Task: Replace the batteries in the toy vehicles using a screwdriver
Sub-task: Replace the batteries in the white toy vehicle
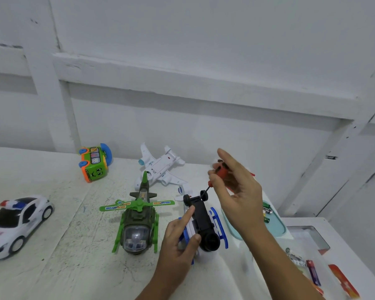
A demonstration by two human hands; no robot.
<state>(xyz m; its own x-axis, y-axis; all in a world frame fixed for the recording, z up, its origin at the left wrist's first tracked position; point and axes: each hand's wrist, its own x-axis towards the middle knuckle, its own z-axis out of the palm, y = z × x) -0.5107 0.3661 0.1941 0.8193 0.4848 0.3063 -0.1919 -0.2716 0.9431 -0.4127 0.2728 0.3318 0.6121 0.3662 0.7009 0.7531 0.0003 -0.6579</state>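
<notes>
Between the fingers of the left hand [178,237], a blue and white toy vehicle [204,219] is lying upside down, with its black underside facing up and blue skids sticking out on both sides. The thumb and curled fingers are gripping its body while the index finger is stretching along its left edge. Just above, the right hand [240,191] is pinching the red handle of a screwdriver [221,169] between thumb and fingertips, with the index finger sticking straight up. The thin dark shaft is pointing down at a pair of small black wheels at the toy's far end; whether the tip is touching cannot be told. Just left of the left fingers, a green helicopter [136,221] is sitting upright on the white counter [52,234]. Beyond the fingers a white airplane [158,169] is lying, with a green and orange bus [94,163] farther left and a white police car [17,221] well apart at the far left. Right of the right fingers, partly hidden behind the wrist, a pale teal tray [277,226] is holding batteries [266,210].
</notes>
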